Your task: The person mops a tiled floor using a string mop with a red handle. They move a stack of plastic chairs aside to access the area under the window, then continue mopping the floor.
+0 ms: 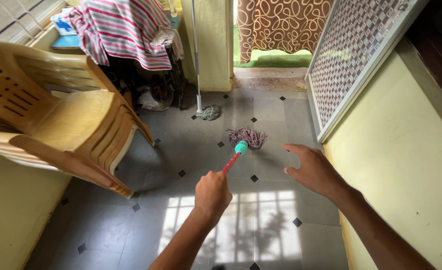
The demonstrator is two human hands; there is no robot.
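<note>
Left hand (212, 192) fisted around red mop handle (231, 163), pushing mop head (247, 136) across tiled floor (131, 220) | right hand (312, 168) spread open, empty, balancing.

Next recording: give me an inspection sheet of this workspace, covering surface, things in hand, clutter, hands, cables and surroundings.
Surface: grey tiled floor with small black diamond insets; window light patch near the person.
Things in hand: mop, red handle, teal collar, stringy head resting on the floor.
Clutter: second mop leaning at the wall; stacked plastic chairs on the left; striped cloth draped over a stand, with shoes beneath it.
Hands: left hand closed on the mop handle; right hand open, off the handle.
Cables: nothing seen.
Surroundings: yellow walls, open grille door on the right, patterned curtain in the doorway.
</note>
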